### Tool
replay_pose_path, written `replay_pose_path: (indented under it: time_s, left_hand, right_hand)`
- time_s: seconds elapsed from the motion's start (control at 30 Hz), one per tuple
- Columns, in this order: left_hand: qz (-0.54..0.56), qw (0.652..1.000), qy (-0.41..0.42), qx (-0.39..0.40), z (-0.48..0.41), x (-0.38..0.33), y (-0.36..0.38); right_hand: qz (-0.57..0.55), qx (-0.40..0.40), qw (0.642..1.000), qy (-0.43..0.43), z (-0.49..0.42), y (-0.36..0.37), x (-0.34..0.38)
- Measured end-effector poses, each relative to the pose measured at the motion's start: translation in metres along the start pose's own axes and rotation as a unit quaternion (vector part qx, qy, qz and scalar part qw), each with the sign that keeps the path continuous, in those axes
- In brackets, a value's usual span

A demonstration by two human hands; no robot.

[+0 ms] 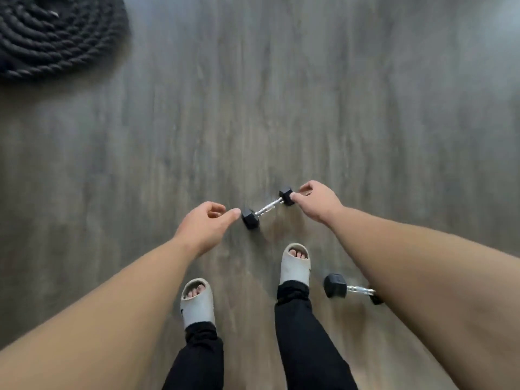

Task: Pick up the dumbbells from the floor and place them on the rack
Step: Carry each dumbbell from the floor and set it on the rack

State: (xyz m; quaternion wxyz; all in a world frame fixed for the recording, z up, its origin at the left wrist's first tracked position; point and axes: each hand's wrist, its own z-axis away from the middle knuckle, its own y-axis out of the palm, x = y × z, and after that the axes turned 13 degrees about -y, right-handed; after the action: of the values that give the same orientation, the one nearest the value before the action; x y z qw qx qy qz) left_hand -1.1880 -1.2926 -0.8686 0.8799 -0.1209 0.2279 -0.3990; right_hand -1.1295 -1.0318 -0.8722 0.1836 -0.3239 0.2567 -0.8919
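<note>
Currently, two small dumbbells with black hexagonal rubber heads and chrome handles lie on the grey wood-grain floor (253,94). The nearer-centre dumbbell (267,207) lies at a slant ahead of the person's feet. The left hand (206,223) hangs beside its lower-left head, fingers loosely curled and holding nothing — whether the thumb tip touches the head cannot be told. The right hand (316,201) hangs beside the upper-right head, also half-curled and empty, fingertips at or just short of the rubber. The second dumbbell (349,288) lies to the right of the pale grey slide sandal (295,266), its far head partly hidden by the right forearm. A coiled black battle rope (53,35) occupies the upper-left corner — well apart from both dumbbells.
</note>
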Motion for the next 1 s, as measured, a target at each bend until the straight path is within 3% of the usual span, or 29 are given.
replay_pose_path:
  time_s: [0.23, 0.4, 0.63, 0.83, 1.0]
  left_hand:
    - [0.104, 0.987, -0.117, -0.028, -0.156, 0.004, 0.131]
    - [0.235, 0.951, -0.194, -0.045, -0.237, 0.028, 0.196]
    - [0.237, 0.95, -0.196, -0.047, -0.307, 0.06, 0.259]
    - [0.224, 0.955, -0.169, -0.094, -0.312, 0.073, 0.26]
    - [0.229, 0.957, -0.152, -0.096, -0.262, 0.071, 0.186]
  right_hand:
    - [0.026, 0.021, 0.999, 0.008, -0.154, 0.048, -0.094]
    - [0.045, 0.04, 0.998, 0.002, -0.23, 0.094, -0.14]
    - [0.047, 0.071, 0.996, 0.018, -0.29, 0.154, -0.185]
    - [0.05, 0.027, 0.998, 0.021, -0.278, 0.162, -0.192]
    - [0.0, 0.008, 0.999, 0.036, -0.219, 0.154, -0.137]
